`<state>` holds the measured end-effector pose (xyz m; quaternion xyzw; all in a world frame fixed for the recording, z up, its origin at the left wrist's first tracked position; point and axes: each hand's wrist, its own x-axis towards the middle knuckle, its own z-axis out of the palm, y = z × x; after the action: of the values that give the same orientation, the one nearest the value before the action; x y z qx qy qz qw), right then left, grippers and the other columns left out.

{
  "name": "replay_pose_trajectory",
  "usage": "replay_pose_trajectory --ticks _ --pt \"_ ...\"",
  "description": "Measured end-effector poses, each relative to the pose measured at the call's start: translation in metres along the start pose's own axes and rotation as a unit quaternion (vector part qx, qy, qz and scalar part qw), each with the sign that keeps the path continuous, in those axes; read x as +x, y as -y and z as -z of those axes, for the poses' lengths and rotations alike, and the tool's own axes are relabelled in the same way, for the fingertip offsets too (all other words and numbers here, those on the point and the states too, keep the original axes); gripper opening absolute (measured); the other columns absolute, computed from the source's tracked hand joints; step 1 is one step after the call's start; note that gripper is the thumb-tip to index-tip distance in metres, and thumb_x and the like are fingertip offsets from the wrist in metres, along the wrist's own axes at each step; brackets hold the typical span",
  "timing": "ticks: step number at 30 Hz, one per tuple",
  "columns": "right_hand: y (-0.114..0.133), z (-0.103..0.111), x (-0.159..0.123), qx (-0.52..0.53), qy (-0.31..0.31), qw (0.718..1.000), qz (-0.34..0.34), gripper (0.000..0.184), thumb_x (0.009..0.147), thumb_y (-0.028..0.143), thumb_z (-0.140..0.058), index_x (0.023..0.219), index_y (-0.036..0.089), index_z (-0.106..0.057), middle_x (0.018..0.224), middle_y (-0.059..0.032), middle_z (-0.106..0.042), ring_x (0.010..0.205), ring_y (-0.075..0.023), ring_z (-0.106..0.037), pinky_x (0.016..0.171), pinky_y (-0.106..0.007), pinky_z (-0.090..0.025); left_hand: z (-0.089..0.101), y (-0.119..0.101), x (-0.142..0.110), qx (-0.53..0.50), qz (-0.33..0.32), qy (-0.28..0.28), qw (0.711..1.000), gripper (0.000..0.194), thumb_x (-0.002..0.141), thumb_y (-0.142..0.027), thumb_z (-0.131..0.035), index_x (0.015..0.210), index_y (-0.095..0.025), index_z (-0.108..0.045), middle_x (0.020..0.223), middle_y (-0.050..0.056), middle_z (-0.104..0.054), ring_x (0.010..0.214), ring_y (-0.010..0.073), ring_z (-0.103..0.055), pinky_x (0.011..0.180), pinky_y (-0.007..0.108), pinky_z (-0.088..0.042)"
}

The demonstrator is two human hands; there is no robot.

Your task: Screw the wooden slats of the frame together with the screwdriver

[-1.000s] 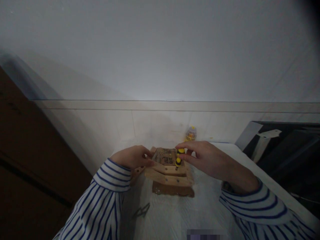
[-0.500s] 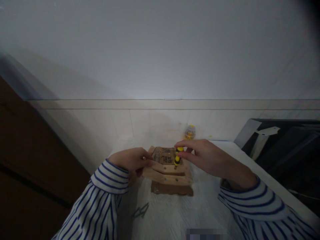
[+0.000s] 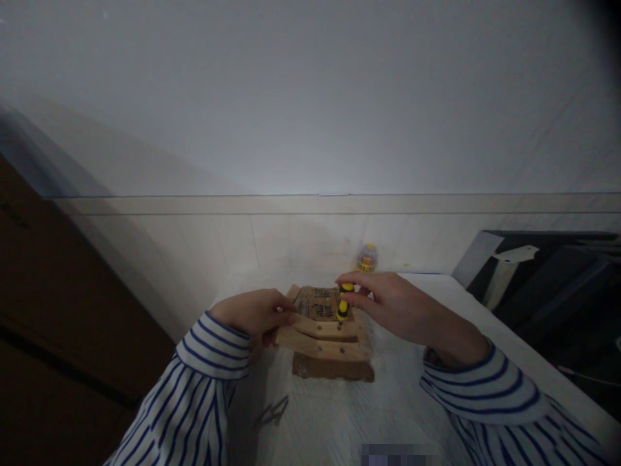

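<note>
While your left hand (image 3: 255,312) pinches the wooden frame (image 3: 315,350), you appear to be turning a screw (image 3: 340,327);
the frame sits between your hands above the table (image 3: 317,430); the yellow-and-black screwdriver (image 3: 343,309) is pinched in your right hand (image 3: 395,309); another turn likely calls for straight pressure.

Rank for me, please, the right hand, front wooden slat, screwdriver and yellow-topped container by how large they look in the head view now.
1. Right hand
2. Front wooden slat
3. Screwdriver and yellow-topped container: too alike to rank, as fingers partly cover the screwdriver.
</note>
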<state>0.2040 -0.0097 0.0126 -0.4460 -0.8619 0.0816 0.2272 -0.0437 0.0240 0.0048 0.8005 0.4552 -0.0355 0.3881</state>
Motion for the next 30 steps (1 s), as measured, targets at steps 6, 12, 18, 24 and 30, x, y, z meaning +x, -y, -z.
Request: replay_pose_trajectory --ticks 6,12,18,24,30 --pt "-0.0013 -0.0007 -0.0005 -0.008 0.007 1.0 0.001 0.027 0.089 0.03 -0.041 0.11 0.02 -0.055 0.1 -0.0044 -0.065 0.088 -0.0178 -0.06 0.073 -0.029 -0.045 0.0014 -0.0026 0.0002 0.003 0.015 0.011 1.0 0.04 0.083 -0.044 -0.04 0.099 -0.015 -0.063 0.055 0.002 -0.058 0.048 0.0128 -0.053 0.044 0.019 -0.037" --pt "-0.0012 0.0007 -0.0016 -0.05 0.0 0.999 -0.002 0.025 0.089 0.032 -0.042 0.106 0.019 -0.055 0.093 -0.0042 -0.066 0.08 -0.0176 -0.06 0.066 -0.028 -0.043 0.0019 -0.0021 0.0002 -0.007 0.023 0.007 1.0 0.043 0.081 -0.05 -0.043 0.095 -0.015 -0.064 0.056 0.002 -0.061 0.048 0.0119 -0.052 0.048 0.02 -0.038" --pt "0.0012 0.0013 -0.002 -0.072 0.004 0.997 0.011 0.024 0.089 0.034 -0.042 0.102 0.02 -0.056 0.085 -0.0026 -0.066 0.074 -0.0166 -0.06 0.062 -0.027 -0.041 0.0008 0.0015 0.0024 -0.001 0.015 0.014 1.0 0.045 0.082 -0.05 -0.04 0.099 -0.015 -0.063 0.059 0.002 -0.06 0.05 0.0124 -0.053 0.046 0.019 -0.037" --pt "0.0038 0.0023 -0.0019 -0.095 -0.001 0.995 0.018 0.026 0.09 0.035 -0.04 0.1 0.018 -0.056 0.084 -0.0039 -0.066 0.075 -0.0181 -0.061 0.063 -0.028 -0.041 0.0014 -0.0007 0.0009 0.011 0.007 0.01 1.0 0.046 0.084 -0.049 -0.039 0.103 -0.015 -0.062 0.057 0.002 -0.06 0.05 0.0126 -0.055 0.046 0.019 -0.038" --pt "0.0053 0.0015 -0.002 -0.126 -0.006 0.992 0.011 0.025 0.09 0.034 -0.039 0.099 0.017 -0.055 0.08 -0.0044 -0.065 0.072 -0.0187 -0.061 0.06 -0.029 -0.04 0.0021 -0.0024 0.0003 0.012 0.01 0.008 1.0 0.044 0.084 -0.046 -0.039 0.104 -0.015 -0.063 0.057 0.002 -0.061 0.05 0.0132 -0.055 0.045 0.019 -0.038"
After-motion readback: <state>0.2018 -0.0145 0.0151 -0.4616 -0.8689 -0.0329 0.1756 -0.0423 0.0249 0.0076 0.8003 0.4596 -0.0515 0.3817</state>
